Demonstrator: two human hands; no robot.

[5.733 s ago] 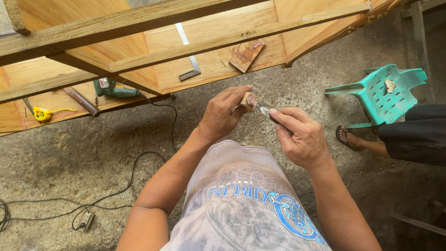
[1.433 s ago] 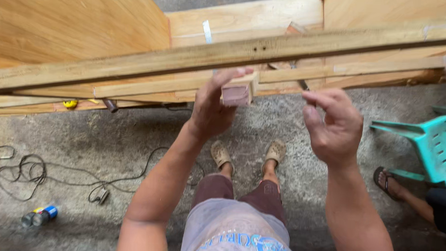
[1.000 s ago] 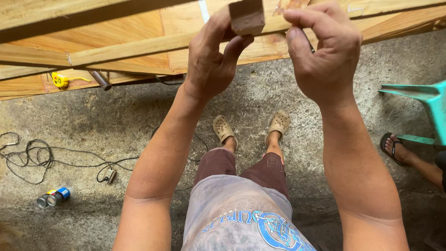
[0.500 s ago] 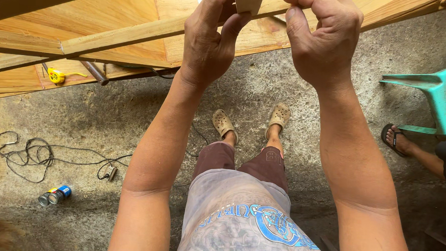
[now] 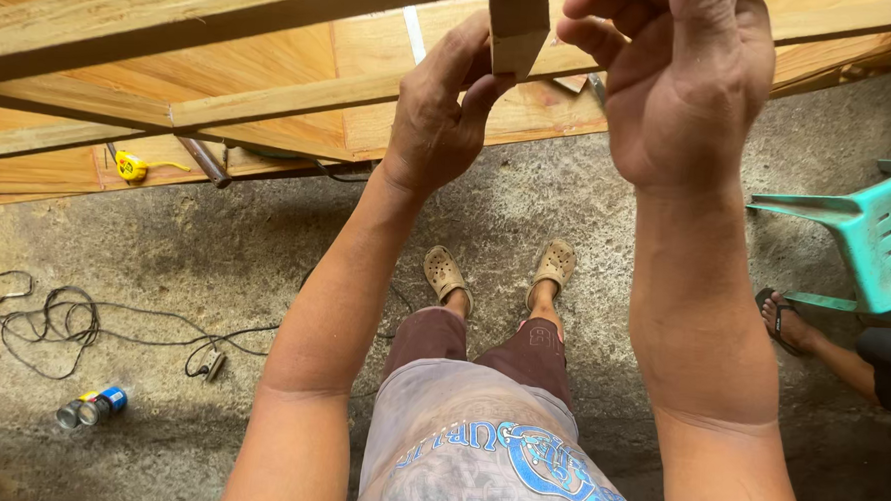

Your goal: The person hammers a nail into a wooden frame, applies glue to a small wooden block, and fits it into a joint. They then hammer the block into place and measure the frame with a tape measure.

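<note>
Now raised closer to the camera than moments before, the small brown wooden block [image 5: 517, 28] is pinched by the left hand [image 5: 441, 120]; the right hand [image 5: 688, 86], fingers curled, empty beside it, above the pale timber frame [image 5: 226, 5].

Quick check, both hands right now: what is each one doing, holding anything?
Left hand: closed on the small wooden block, pinched between thumb and fingers.
Right hand: fingers curled beside the block; cannot tell whether it holds anything.
</note>
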